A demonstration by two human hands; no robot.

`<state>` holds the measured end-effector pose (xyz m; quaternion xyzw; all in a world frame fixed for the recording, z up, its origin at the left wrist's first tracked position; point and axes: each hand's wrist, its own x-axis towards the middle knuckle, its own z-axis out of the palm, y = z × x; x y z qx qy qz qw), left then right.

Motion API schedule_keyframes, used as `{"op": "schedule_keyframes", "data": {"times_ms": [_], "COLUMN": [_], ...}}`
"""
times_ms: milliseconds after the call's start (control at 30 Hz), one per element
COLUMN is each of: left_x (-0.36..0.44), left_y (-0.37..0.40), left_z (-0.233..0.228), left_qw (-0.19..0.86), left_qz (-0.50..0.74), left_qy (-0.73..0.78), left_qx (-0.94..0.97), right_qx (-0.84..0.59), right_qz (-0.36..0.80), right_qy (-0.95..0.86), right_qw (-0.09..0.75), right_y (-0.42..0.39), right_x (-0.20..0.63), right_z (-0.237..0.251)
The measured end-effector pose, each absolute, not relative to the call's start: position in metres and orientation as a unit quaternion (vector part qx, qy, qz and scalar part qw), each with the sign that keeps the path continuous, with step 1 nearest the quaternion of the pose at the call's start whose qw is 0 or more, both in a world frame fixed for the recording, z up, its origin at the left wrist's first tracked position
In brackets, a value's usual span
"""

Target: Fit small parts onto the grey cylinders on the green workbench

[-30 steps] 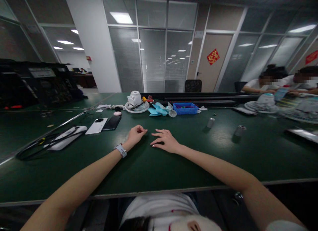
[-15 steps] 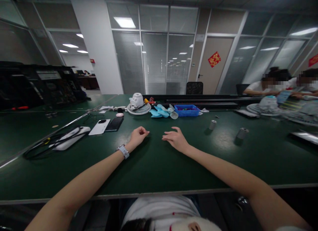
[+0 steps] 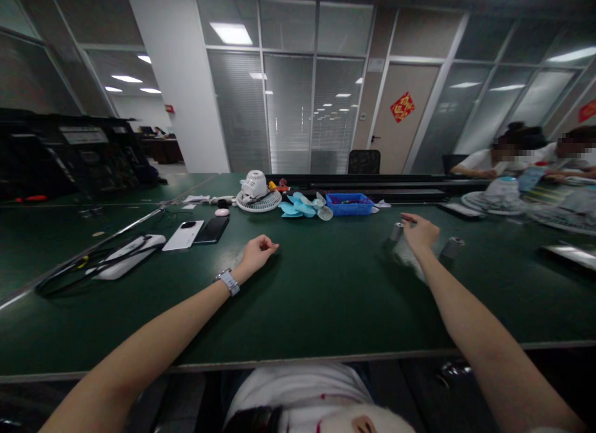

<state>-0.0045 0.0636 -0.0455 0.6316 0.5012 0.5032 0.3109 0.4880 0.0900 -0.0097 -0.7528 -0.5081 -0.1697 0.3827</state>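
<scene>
Roll [image 3: 396,230] stands on the table [image 3: 326,284] just left of our right hand [image 3: 420,232], whose grip seems half-curled, holding nothing. We're reaching; closing on it comes next. Left hand [image 3: 257,251] rests fisted.

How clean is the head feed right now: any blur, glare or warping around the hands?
Head view: the right hand is slightly motion-blurred by the small grey cylinder; the left hand is sharp. Ceiling lights leave a pale sheen on the green table beside the right wrist. The wide lens bows the table edge and wall frames, and the corners darken.
</scene>
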Motion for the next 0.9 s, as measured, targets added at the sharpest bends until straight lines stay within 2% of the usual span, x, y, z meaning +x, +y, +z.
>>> {"op": "schedule_keyframes", "data": {"times_ms": [100, 267, 667, 900], "left_x": [-0.005, -0.006, -0.006, -0.006], "left_y": [0.066, 0.068, 0.065, 0.064], "left_z": [-0.048, -0.05, -0.047, -0.048], "left_qw": [0.306, 0.297, 0.292, 0.286], "left_qz": [0.503, 0.505, 0.491, 0.484], "left_qy": [0.5, 0.499, 0.499, 0.508], "left_qx": [0.635, 0.639, 0.652, 0.652], "right_qx": [-0.761, -0.75, -0.744, -0.737], "right_qz": [-0.155, -0.187, -0.174, -0.141], "right_qy": [-0.494, -0.516, -0.56, -0.526], "right_qw": [0.391, 0.37, 0.32, 0.401], "right_y": [0.09, 0.087, 0.088, 0.09], "right_x": [0.485, 0.479, 0.473, 0.472], "right_z": [-0.01, -0.008, -0.009, -0.011]}}
